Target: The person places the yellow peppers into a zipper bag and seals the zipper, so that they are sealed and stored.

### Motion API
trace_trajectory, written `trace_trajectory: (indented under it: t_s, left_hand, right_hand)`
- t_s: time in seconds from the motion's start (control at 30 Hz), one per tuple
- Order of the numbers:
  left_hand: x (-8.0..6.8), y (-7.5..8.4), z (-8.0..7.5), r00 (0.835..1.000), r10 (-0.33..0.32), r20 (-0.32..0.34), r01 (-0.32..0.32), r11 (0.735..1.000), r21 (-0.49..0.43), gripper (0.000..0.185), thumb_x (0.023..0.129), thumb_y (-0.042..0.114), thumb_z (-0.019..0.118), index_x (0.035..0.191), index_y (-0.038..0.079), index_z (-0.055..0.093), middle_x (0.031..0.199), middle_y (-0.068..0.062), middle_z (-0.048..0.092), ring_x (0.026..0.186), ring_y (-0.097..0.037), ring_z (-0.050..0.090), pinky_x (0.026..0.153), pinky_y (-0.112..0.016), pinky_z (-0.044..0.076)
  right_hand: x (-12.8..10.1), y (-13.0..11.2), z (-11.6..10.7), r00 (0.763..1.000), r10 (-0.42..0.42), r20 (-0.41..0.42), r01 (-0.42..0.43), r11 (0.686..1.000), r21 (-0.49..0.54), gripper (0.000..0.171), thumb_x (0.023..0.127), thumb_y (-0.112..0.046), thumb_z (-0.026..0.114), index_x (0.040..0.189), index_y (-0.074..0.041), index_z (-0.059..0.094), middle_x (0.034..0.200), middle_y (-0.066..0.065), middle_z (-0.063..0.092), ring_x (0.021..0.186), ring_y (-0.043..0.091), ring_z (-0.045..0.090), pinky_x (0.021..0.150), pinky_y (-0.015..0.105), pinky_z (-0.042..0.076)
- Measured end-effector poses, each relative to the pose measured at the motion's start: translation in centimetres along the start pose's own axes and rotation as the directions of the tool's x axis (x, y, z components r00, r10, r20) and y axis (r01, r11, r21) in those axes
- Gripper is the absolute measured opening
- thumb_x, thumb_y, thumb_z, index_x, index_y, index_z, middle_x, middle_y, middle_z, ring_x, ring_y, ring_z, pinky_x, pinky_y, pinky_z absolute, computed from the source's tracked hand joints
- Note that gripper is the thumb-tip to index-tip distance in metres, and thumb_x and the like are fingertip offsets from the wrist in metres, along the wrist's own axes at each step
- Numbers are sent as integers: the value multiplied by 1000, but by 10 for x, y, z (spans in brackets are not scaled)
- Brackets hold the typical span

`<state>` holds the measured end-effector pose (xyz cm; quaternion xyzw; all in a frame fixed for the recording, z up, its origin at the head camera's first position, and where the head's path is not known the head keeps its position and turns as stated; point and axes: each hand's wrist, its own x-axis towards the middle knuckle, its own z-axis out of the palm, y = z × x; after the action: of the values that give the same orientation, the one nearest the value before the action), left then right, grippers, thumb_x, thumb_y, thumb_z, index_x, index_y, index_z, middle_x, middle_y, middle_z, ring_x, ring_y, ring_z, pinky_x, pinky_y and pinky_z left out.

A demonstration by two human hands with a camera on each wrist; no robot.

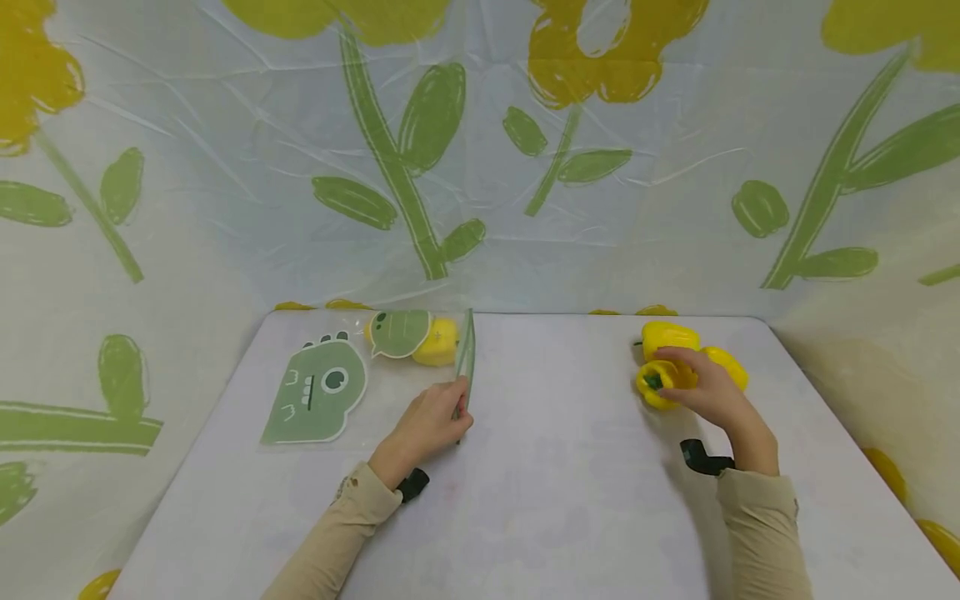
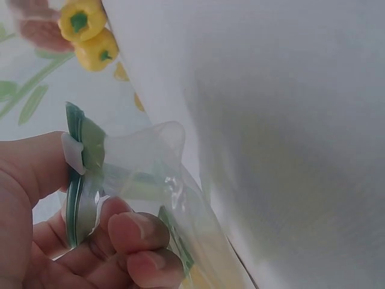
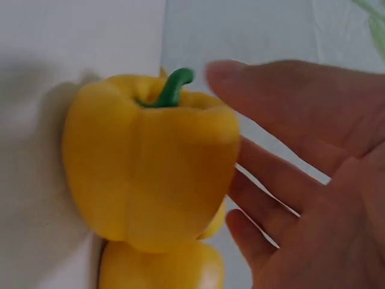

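Left hand (image 1: 427,425) pinches the mouth edge of the clear zip bag (image 1: 352,375), which lies on the worktop (image 1: 555,467) at left. Right hand (image 1: 708,387) — fingers loosely spread — cups the nearest yellow pepper (image 1: 660,382) at right, well apart from the bag.

Clear zip bag (image 1: 390,367), dinosaur print, flat on table, mouth edge lifted; three yellow peppers (image 1: 663,383) clustered right.

White table (image 1: 570,500), backdrop sheeting (image 1: 225,167) printed with yellow flowers and green leaves, creased, even soft light
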<state>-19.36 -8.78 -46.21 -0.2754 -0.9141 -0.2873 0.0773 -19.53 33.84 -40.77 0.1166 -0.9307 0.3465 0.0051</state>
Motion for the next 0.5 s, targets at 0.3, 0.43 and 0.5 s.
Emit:
trace_trajectory:
  t_s: [0.3,0.43,0.5]
  left_hand:
    - [0,2,-2,1000,6,3,-6,1000,7,25,75,1,66,77,15,45,66,5,47,57,-10,43,50,-24,35]
    - [-1,2,-3,1000,12,3,-12,1000,5,25,75,1,66,77,14,45,66,4,47,57,-10,43,50,-24,35]
    - [-1,2,-3,1000,7,4,-7,1000,11,25,75,1,66,77,15,46,66,5,47,57,-10,43,50,-24,36]
  right_hand:
    - [7,10,15,998,-60,26,62,990,-126,63,65,23,61,126,6,57,129,31,54,117,49,43,100,67,29]
    - [8,7,19,999,-7,37,16,968,-249,69,64,22,58,130,1,57,133,32,50,119,54,36,100,72,21]
    - [8,5,20,999,-2,40,13,965,-260,69,64,21,58,130,0,57,134,33,49,120,54,35,99,73,19]
